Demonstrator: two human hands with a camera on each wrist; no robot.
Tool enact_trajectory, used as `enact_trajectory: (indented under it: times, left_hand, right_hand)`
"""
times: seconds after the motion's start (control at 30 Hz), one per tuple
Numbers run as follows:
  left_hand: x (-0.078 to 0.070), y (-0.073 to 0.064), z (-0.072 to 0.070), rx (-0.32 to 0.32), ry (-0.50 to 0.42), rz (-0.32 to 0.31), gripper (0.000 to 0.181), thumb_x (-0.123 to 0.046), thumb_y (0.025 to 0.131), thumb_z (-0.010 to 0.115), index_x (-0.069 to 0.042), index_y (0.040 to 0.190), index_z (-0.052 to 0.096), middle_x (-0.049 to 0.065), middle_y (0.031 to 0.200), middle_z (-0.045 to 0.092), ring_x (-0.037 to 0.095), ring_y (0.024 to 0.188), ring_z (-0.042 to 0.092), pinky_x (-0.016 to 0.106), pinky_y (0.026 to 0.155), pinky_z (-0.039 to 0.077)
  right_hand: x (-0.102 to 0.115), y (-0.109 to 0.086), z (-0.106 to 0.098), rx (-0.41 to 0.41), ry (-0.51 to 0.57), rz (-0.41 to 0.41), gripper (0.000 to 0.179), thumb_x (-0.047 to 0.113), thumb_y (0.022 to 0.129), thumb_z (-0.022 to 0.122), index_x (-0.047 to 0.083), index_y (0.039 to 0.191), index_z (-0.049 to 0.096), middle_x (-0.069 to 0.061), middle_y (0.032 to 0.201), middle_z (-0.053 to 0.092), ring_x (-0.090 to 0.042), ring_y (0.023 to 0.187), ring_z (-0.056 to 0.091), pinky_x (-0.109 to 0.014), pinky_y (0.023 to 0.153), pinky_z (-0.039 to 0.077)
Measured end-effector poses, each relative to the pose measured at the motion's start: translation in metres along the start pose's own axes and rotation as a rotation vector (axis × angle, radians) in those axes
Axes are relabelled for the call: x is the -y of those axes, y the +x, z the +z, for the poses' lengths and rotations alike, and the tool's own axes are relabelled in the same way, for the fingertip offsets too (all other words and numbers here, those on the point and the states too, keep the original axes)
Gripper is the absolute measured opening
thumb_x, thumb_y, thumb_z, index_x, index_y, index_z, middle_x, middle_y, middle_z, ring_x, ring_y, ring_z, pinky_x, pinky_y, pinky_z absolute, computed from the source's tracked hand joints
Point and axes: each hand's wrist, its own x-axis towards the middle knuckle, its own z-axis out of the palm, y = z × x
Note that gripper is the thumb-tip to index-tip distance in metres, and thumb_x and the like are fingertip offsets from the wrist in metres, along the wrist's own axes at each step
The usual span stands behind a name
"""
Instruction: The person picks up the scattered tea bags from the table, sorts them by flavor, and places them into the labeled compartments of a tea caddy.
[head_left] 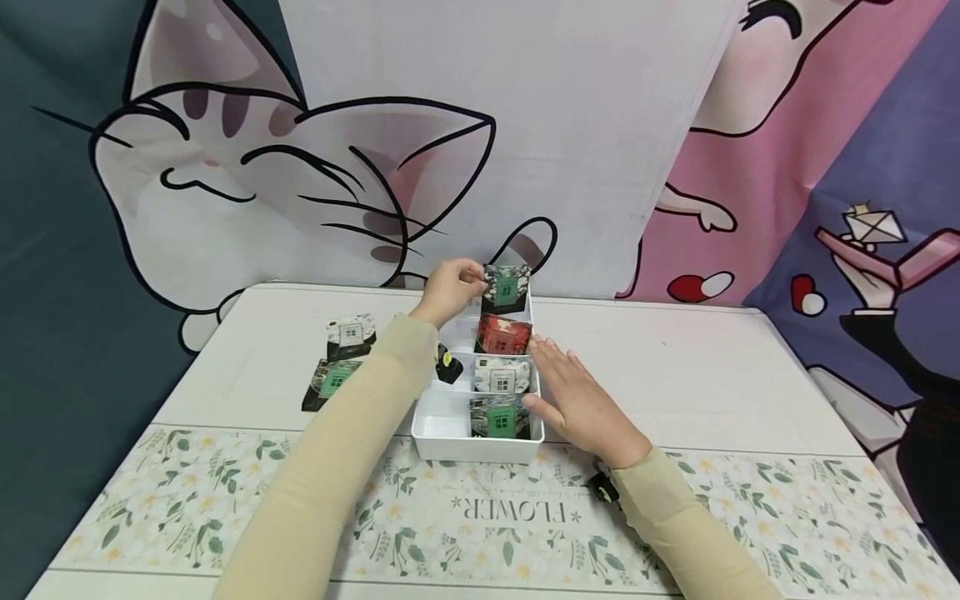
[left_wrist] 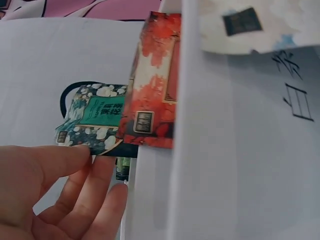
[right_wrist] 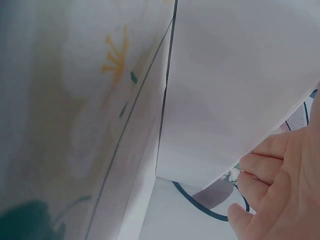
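Observation:
A white compartment tray stands lengthwise on the table. At its far end my left hand pinches the left edge of a dark green floral tea sachet between thumb and fingers, as the left wrist view shows. Nearer me, a red sachet, a white sachet and another green sachet lean in the right side of the tray's compartments. My right hand lies along the tray's right wall, fingers extended and fingertips right at the rim.
Left of the tray, a white sachet and a green sachet lie on the table, partly behind my left sleeve. A flower-print runner crosses the table's front. Cartoon cloth hangs behind the table's far edge.

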Motion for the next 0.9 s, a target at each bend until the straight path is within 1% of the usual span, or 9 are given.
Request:
enact_trajectory:
  times: [0.03, 0.17, 0.33, 0.5, 0.7, 0.9]
  left_hand:
    - [0.0004, -0.0001, 0.0006, 0.012, 0.026, -0.002, 0.01, -0.01, 0.099, 0.067, -0.006, 0.108, 0.069, 0.012, 0.109, 0.07, 0.027, 0.095, 0.066, 0.036, 0.076, 0.056]
    - [0.0004, -0.002, 0.0028, 0.045, 0.108, -0.002, 0.008, -0.008, 0.1, 0.064, -0.004, 0.106, 0.068, 0.013, 0.106, 0.07, 0.027, 0.095, 0.066, 0.036, 0.074, 0.053]
    - [-0.0009, -0.0035, 0.004, 0.03, 0.191, -0.001, 0.008, -0.006, 0.099, 0.062, -0.003, 0.102, 0.069, 0.014, 0.106, 0.071, 0.027, 0.093, 0.066, 0.036, 0.072, 0.053]
    - [0.0007, -0.0019, 0.0059, 0.025, 0.212, -0.003, 0.009, -0.005, 0.099, 0.061, -0.002, 0.101, 0.07, 0.014, 0.106, 0.072, 0.027, 0.091, 0.067, 0.034, 0.07, 0.054]
    - [0.0, -0.0027, 0.0029, 0.007, 0.261, -0.026, 0.012, -0.008, 0.1, 0.062, -0.001, 0.106, 0.071, 0.015, 0.108, 0.072, 0.028, 0.094, 0.068, 0.038, 0.076, 0.059]
    - [-0.0022, -0.0032, -0.0037, -0.018, 0.247, -0.033, 0.014, -0.008, 0.1, 0.062, -0.001, 0.108, 0.07, 0.015, 0.104, 0.071, 0.029, 0.091, 0.066, 0.039, 0.076, 0.058]
  right_hand:
    - [-0.0001, 0.0001, 0.0002, 0.001, 0.0, 0.0, 0.078, 0.052, 0.107, 0.043, 0.002, 0.161, 0.02, -0.014, 0.168, 0.018, -0.03, 0.155, 0.015, -0.056, 0.127, 0.016]
    - [0.0001, -0.0002, 0.0006, 0.005, -0.002, 0.001, 0.078, 0.052, 0.107, 0.043, 0.002, 0.161, 0.02, -0.014, 0.168, 0.018, -0.03, 0.155, 0.014, -0.055, 0.127, 0.016]
    - [0.0003, 0.0005, 0.0006, 0.01, -0.003, 0.002, 0.078, 0.052, 0.107, 0.043, 0.002, 0.162, 0.019, -0.014, 0.168, 0.017, -0.029, 0.155, 0.014, -0.056, 0.127, 0.016]
    - [-0.0005, 0.0009, 0.001, 0.006, -0.006, -0.001, 0.078, 0.051, 0.107, 0.043, 0.002, 0.161, 0.019, -0.014, 0.168, 0.018, -0.029, 0.155, 0.014, -0.056, 0.126, 0.017]
    - [0.0008, 0.0011, 0.0009, 0.013, 0.005, 0.002, 0.077, 0.051, 0.107, 0.044, 0.002, 0.162, 0.019, -0.013, 0.168, 0.017, -0.028, 0.155, 0.013, -0.054, 0.127, 0.014]
    - [0.002, 0.0007, -0.0007, 0.006, 0.002, 0.005, 0.077, 0.049, 0.107, 0.045, 0.001, 0.161, 0.019, -0.014, 0.168, 0.017, -0.029, 0.155, 0.013, -0.055, 0.127, 0.015]
